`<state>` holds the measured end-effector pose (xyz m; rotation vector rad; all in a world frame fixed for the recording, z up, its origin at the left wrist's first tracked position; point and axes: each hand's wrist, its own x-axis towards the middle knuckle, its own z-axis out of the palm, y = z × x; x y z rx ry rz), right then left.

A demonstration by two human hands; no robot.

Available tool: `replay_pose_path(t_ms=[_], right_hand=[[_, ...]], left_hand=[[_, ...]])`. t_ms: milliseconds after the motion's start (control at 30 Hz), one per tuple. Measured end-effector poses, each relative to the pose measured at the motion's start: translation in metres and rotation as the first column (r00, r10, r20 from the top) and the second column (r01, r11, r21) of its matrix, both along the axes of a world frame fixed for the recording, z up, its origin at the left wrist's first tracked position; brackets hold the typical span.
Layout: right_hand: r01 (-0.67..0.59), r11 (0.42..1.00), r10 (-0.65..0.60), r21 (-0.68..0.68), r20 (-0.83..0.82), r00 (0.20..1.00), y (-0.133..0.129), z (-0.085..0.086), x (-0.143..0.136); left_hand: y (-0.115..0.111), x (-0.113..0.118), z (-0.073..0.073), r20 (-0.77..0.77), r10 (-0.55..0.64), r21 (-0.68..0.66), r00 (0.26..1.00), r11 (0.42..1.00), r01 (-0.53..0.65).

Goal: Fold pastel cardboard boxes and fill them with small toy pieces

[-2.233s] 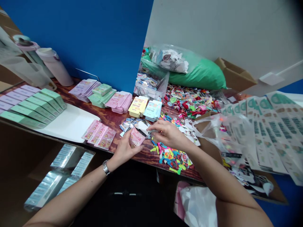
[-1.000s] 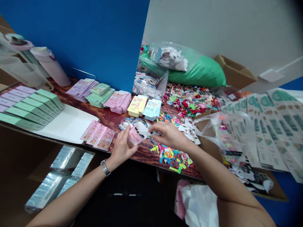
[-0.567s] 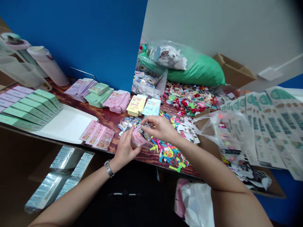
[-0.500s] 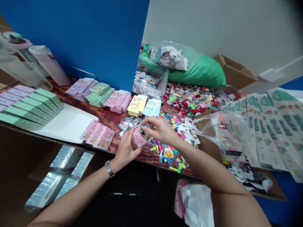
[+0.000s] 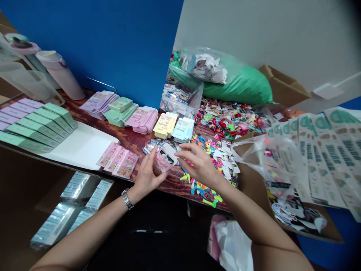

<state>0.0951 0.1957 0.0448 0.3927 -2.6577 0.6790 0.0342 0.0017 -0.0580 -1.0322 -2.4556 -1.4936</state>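
Note:
My left hand (image 5: pixel 148 174) grips a small pink carton (image 5: pixel 161 163) whose white top flap stands open, just above the wooden table's front edge (image 5: pixel 172 185). My right hand (image 5: pixel 199 162) sits right beside the carton's open end, fingers spread and touching the flap, with nothing visibly held. Under the right hand lie bright little plastic pieces (image 5: pixel 204 188). Small picture cards (image 5: pixel 153 145) lie just behind the carton. Three filled pink cartons (image 5: pixel 118 160) lie flat to the left of my left hand.
Flat carton stacks stand behind: purple (image 5: pixel 98 102), green (image 5: pixel 121 110), pink (image 5: pixel 142 118), yellow (image 5: pixel 165 125), blue (image 5: pixel 183 130). Green and purple boxes (image 5: pixel 36 126) line a white board at left. A green bag (image 5: pixel 239 88), a clear plastic bag (image 5: pixel 270 158) and printed sheets (image 5: pixel 324 150) fill the right.
My right hand had been pushing small items into the carton's open end; now its fingers have spread and drawn slightly away. The left hand has kept hold of the carton.

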Motion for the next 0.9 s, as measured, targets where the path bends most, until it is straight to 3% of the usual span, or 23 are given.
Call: replay_pose_path(t_ms=[167,267,367,500,667,900], right_hand=[[0.016,0.993,-0.012,-0.12,0.029,1.0,-0.009,-0.029,0.004],[0.08,0.984,-0.078,-0.16,0.016,0.997,-0.018,-0.037,0.008],[0.074,0.966,-0.074,-0.246,0.008,0.997,-0.023,-0.035,0.011],[0.064,0.904,-0.018,-0.422,0.113,0.993,-0.025,-0.029,0.012],[0.209,0.808,-0.054,-0.551,0.284,0.957,-0.029,-0.026,0.008],[0.187,0.916,-0.131,-0.354,0.176,0.976,-0.034,-0.025,0.008]], left_hand=[[-0.002,-0.002,0.005,-0.101,-0.11,-0.018,0.989,0.994,0.109],[-0.002,-0.002,0.005,-0.136,-0.163,-0.022,0.977,0.987,0.162],[-0.002,-0.002,0.002,-0.146,-0.165,-0.016,0.975,0.986,0.164],[-0.003,0.002,-0.002,-0.129,-0.139,-0.052,0.982,0.99,0.134],[-0.002,0.006,0.002,-0.148,-0.094,-0.085,0.985,0.993,0.082],[0.0,0.008,0.007,-0.18,-0.094,-0.248,0.979,0.968,0.047]])
